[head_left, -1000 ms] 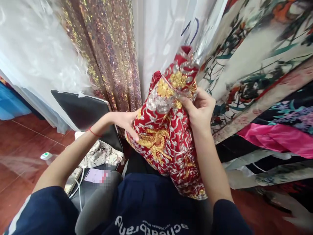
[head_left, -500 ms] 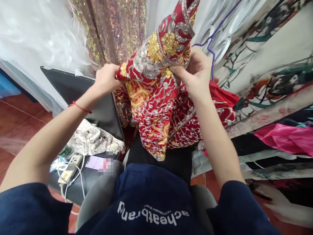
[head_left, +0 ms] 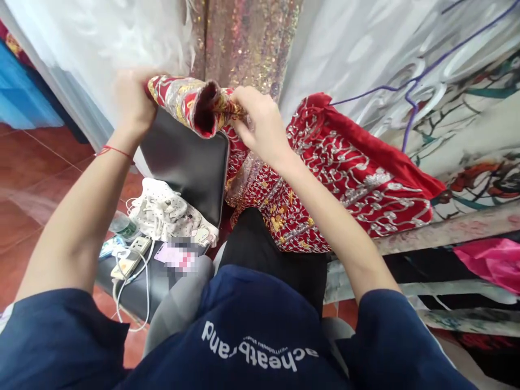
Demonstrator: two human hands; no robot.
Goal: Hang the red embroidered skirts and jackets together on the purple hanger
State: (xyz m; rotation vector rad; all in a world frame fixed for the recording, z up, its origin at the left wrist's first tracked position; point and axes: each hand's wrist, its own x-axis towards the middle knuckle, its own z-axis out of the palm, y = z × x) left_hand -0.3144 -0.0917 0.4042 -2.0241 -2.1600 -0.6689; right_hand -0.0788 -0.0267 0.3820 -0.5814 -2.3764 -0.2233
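floor: red tiles (head_left: 24,179) | backdrop: white drapes (head_left: 73,49), sequin curtain (head_left: 247,43) | left: black chair (head_left: 187,162)

Location: my garment workroom or costume shop. Indicators: hanging sequin fabric (head_left: 244,43), plastic-covered gowns (head_left: 345,49) (on hangers), stacked printed textiles (head_left: 479,162).

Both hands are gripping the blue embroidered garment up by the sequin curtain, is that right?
Not quite. The garment is red, embroidered in gold and silver, not blue. The head view shows the left hand and the right hand gripping its rolled end in front of the sequin curtain.
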